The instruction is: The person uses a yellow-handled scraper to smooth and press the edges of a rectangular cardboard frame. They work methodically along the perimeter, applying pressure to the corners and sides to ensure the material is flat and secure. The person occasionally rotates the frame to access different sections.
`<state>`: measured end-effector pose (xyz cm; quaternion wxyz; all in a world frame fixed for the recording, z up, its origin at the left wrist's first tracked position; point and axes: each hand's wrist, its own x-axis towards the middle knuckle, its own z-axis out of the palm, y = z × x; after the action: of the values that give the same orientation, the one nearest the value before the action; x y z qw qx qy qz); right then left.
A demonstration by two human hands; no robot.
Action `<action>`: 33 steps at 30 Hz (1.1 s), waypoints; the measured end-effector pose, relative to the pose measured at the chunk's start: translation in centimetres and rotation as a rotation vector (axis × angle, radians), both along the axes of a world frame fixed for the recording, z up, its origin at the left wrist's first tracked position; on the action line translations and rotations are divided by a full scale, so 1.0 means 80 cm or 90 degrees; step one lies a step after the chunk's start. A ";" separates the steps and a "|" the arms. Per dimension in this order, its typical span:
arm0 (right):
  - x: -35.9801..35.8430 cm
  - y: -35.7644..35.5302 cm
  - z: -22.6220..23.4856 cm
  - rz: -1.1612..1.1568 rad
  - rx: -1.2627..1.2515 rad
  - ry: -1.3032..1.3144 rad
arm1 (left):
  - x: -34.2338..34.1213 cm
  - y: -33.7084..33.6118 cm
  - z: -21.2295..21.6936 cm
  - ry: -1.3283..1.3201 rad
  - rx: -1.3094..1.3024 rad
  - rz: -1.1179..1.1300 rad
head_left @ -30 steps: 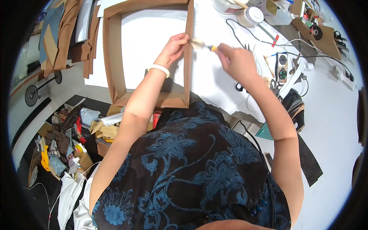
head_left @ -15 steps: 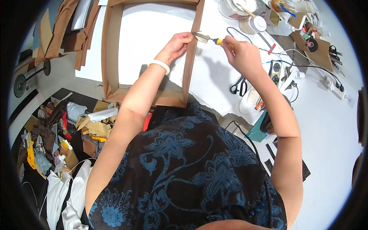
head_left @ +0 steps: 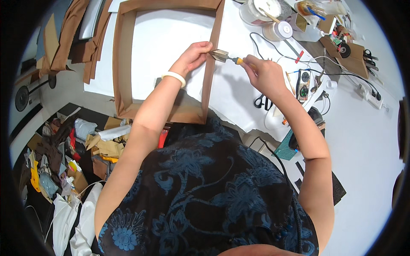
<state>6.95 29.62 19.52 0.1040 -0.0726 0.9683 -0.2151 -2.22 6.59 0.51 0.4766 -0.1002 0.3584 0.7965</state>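
Fingers of your left hand [head_left: 194, 55] pinch the brown frame [head_left: 210, 81] wall while your right hand [head_left: 265, 74], at three o'clock, grips the iron [head_left: 228, 58], pressing; next likely needs steady sliding.

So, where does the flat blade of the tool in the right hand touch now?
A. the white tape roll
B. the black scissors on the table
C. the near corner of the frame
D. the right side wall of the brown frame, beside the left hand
D: the blade of the tool in the right hand meets the right wall of the brown frame, where the left hand pinches it.
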 end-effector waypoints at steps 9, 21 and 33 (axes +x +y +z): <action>-0.005 0.009 -0.016 -0.062 -0.059 0.009 | -0.046 0.023 0.016 0.077 -0.062 0.014; -0.036 0.019 -0.003 0.045 0.025 0.011 | -0.055 0.007 -0.040 0.018 0.127 -0.016; -0.071 0.033 -0.014 0.028 0.007 0.073 | -0.048 0.038 0.001 0.038 -0.031 0.021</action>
<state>1.24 32.30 18.40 0.0534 -0.1053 0.9720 -0.2030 -6.09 9.61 0.56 0.4501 -0.0939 0.3904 0.7977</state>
